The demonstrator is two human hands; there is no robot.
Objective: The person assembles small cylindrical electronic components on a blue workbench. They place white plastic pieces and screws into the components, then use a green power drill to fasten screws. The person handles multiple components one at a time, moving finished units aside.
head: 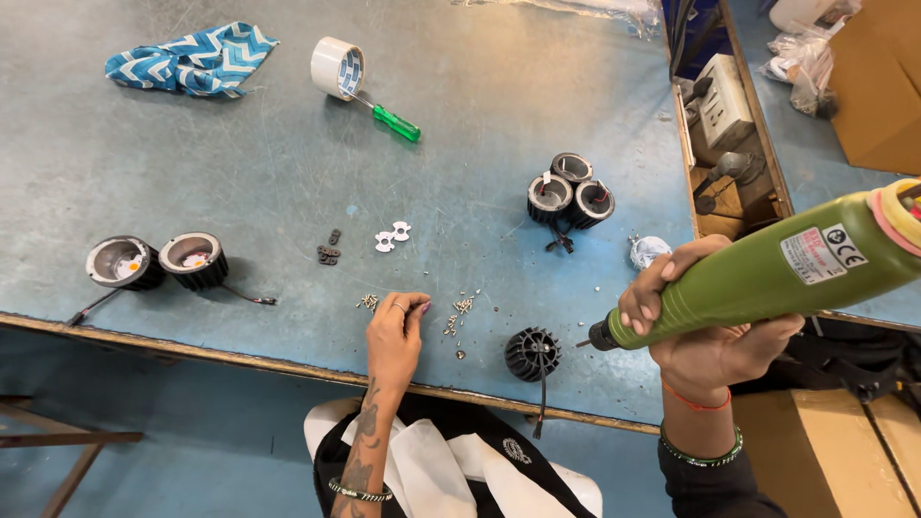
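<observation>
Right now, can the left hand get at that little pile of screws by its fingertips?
Probably yes: the left hand rests on the table with its fingertips beside the screws, and nothing lies between them.

Bench [537, 96] layout: cloth [192, 60] at upper left; tape roll [337, 67] to its right, with the screwdriver [393, 121] just beside it. Two housings [158, 262] sit at far left, three housings [570, 195] right of centre. Loose screws [461, 307] lie at lower centre, between the left hand [395, 336] and the finned housing [532, 353]. The power driver [767, 273] in the right hand [705, 331] fills the lower right.
</observation>
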